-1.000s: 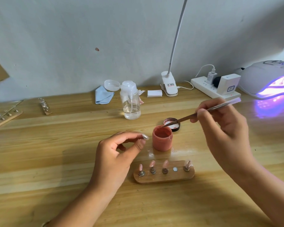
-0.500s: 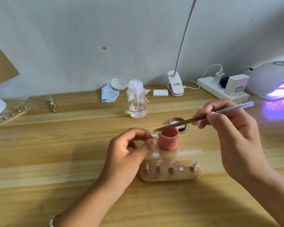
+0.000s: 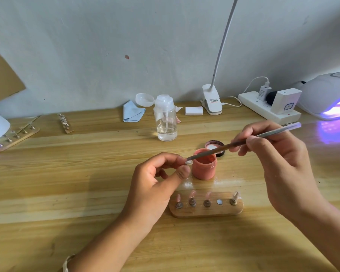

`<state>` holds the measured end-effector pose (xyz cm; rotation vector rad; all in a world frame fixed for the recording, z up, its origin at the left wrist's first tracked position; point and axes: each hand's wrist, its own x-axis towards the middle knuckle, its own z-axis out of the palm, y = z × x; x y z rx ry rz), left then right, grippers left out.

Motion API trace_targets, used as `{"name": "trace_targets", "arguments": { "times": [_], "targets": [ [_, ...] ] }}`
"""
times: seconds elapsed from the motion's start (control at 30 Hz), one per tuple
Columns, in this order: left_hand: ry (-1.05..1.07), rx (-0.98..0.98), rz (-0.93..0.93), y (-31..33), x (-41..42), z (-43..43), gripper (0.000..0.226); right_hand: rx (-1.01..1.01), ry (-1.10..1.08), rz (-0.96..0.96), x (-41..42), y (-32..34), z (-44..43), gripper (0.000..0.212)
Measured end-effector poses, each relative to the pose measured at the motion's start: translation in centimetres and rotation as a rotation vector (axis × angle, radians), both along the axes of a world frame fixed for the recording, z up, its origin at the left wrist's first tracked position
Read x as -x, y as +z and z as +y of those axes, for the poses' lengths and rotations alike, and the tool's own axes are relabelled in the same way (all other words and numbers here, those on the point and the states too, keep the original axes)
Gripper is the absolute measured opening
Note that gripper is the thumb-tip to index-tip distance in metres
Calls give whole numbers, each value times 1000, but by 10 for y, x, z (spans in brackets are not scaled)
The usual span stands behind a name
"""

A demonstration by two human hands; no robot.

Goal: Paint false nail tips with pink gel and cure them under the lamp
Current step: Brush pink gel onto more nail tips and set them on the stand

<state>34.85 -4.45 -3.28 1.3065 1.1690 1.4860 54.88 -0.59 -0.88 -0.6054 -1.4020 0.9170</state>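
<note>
Here, in the head view, a small clear false nail tip (image 3: 188, 162) is pinched between thumb and forefinger of the left hand (image 3: 157, 185), just left of the squat pink gel jar (image 3: 204, 166). A slim metal-handled brush (image 3: 243, 143), pinched by the right hand (image 3: 277, 158), is laid across above the jar, bristles pointing down-left onto the tip, whose own axis cannot be told.

- 3 o'clock: the curing lamp (image 3: 326, 95) is cut by the right edge.
- 1 o'clock: the clip lamp (image 3: 212, 103) runs off the top.
- Centre: the nail tip (image 3: 188, 162) by the brush (image 3: 224, 147) is too small to show gel.
</note>
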Motion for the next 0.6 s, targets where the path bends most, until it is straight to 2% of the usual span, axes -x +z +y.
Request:
{"name": "trace_targets", "arguments": {
  "times": [0.37, 0.5, 0.6],
  "targets": [
    [-15, -14, -6, -2, 1, 1, 14, -3, -32, -12, -1, 0, 0, 5],
    [-9, -14, -14, -4, 3, 2, 17, 7, -108, -2, -2, 1, 2, 12],
    [-17, -15, -18, -4, 3, 3, 14, -8, -102, 9, -2, 1, 2, 6]
  ]
}}
